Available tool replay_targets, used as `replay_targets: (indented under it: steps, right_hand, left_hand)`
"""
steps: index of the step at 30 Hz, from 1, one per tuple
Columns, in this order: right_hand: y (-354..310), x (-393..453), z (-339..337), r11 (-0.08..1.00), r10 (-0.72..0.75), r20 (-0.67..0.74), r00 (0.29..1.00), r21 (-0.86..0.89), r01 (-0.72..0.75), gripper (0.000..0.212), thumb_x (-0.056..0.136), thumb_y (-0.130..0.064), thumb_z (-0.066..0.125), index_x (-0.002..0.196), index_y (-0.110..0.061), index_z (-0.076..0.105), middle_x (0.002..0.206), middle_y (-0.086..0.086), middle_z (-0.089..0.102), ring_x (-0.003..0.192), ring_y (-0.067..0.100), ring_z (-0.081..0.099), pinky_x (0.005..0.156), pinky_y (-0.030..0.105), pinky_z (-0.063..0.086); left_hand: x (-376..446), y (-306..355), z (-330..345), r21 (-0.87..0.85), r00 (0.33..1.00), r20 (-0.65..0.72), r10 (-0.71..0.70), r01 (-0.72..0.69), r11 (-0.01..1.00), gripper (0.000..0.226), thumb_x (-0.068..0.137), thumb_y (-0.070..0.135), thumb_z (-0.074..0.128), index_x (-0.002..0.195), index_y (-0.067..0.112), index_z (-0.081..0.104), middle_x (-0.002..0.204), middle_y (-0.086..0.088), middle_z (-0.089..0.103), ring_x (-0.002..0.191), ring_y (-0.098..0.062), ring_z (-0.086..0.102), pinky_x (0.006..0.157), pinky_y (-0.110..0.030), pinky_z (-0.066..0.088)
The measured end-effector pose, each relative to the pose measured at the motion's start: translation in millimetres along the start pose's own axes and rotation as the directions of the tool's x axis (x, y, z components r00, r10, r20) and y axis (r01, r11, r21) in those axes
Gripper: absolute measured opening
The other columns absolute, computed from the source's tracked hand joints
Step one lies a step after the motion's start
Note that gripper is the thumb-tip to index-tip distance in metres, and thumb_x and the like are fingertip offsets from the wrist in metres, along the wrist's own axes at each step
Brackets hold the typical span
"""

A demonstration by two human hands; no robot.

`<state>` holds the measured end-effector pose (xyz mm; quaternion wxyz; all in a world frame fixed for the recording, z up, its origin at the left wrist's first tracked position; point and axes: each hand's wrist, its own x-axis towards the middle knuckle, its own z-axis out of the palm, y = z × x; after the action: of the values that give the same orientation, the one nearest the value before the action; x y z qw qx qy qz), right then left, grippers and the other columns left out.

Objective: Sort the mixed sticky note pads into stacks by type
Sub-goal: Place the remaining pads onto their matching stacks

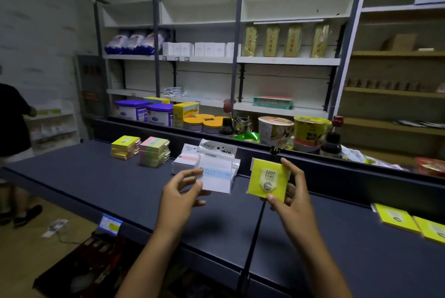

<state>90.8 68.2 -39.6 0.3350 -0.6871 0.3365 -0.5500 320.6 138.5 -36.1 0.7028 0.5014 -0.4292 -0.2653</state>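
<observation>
My right hand (290,191) pinches a yellow-green sticky note pad (267,179) marked 2207, held upright above the dark shelf (101,182). My left hand (181,193) holds the lower left corner of a white packaged pad (218,177) with a blue strip. That pad lies on a pile of similar white packets (186,160). At the far left stand a stack of yellow-green pads (125,147) and a stack of pastel multicolour pads (154,152). Two more yellow-green pads (409,222) lie at the right edge.
Behind the shelf's back rail sit tins, noodle cups (275,129) and sauce bottles (331,141). White wall shelving (240,59) holds packets and boxes. A person (12,129) stands at the far left. A price tag (109,224) hangs on the shelf's front edge.
</observation>
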Motion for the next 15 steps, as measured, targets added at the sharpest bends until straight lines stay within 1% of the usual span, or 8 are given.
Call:
replay_targets:
  steps: [3,6,7,9,11,12,15]
  right_hand:
    - [6.2,11.5,2.7,1.000,0.008,0.005,1.000,-0.003,-0.008,0.082,0.086,0.007,0.065,0.137,-0.053,0.039,0.117,-0.004,0.064,0.097,0.011,0.070,0.072,0.027,0.057]
    - [10.9,24.1,3.9,1.000,0.010,-0.014,1.000,-0.020,-0.010,0.082,0.086,0.007,0.066,0.137,-0.052,0.039,0.118,-0.005,0.064,0.097,0.009,0.069,0.071,0.026,0.057]
    - [12.2,28.2,4.0,1.000,0.009,-0.026,1.000,-0.026,-0.009,0.083,0.086,0.007,0.066,0.137,-0.052,0.039,0.119,-0.006,0.064,0.097,0.009,0.069,0.071,0.026,0.057]
    - [15.1,36.5,4.6,0.999,0.006,-0.052,0.999,-0.037,-0.008,0.083,0.086,0.007,0.066,0.136,-0.052,0.039,0.121,-0.006,0.063,0.100,0.010,0.069,0.071,0.026,0.057]
    - [17.7,44.3,7.1,0.999,0.005,-0.073,0.997,-0.051,-0.009,0.083,0.086,0.008,0.066,0.136,-0.052,0.039,0.123,-0.005,0.063,0.101,0.010,0.068,0.070,0.024,0.056]
    - [18.6,48.0,9.9,0.998,0.007,-0.082,0.997,-0.057,-0.012,0.083,0.085,0.008,0.066,0.136,-0.052,0.040,0.122,-0.005,0.063,0.101,0.009,0.069,0.069,0.023,0.056]
    - [20.2,58.3,21.4,0.996,0.016,-0.105,0.994,-0.082,-0.025,0.083,0.085,0.008,0.066,0.135,-0.053,0.040,0.119,-0.008,0.064,0.100,0.007,0.069,0.068,0.020,0.056]
  left_hand:
    - [26.2,-11.5,5.9,0.034,0.999,0.045,0.003,-0.004,0.999,0.023,0.094,0.002,0.059,0.110,0.015,0.068,0.111,-0.009,0.066,0.077,-0.023,0.074,0.059,-0.026,0.057]
    - [56.4,-24.5,13.2,0.101,0.996,0.086,0.003,-0.012,0.995,0.025,0.093,0.001,0.060,0.105,0.021,0.069,0.108,-0.008,0.067,0.074,-0.012,0.072,0.058,-0.026,0.057]
    - [66.8,-29.0,15.8,0.131,0.995,0.097,-0.005,-0.008,0.991,0.025,0.093,0.001,0.060,0.104,0.021,0.069,0.107,-0.008,0.068,0.073,-0.013,0.072,0.058,-0.027,0.057]
    - [87.1,-39.0,21.1,0.194,0.992,0.121,-0.028,0.004,0.981,0.025,0.092,0.000,0.061,0.102,0.022,0.069,0.106,-0.010,0.070,0.074,-0.019,0.074,0.057,-0.030,0.056]
    - [105.6,-50.2,24.1,0.278,0.990,0.134,-0.037,-0.002,0.961,0.025,0.090,0.003,0.064,0.102,0.025,0.069,0.102,-0.009,0.071,0.072,-0.017,0.074,0.056,-0.033,0.058]
    - [114.4,-56.1,24.1,0.324,0.990,0.139,-0.038,-0.010,0.946,0.024,0.089,0.005,0.067,0.103,0.025,0.069,0.100,-0.008,0.072,0.073,-0.016,0.073,0.059,-0.035,0.060]
    - [137.0,-69.8,23.2,0.435,0.983,0.177,-0.045,-0.037,0.900,0.024,0.086,0.013,0.071,0.107,0.023,0.071,0.102,-0.003,0.070,0.083,-0.019,0.071,0.075,-0.044,0.060]
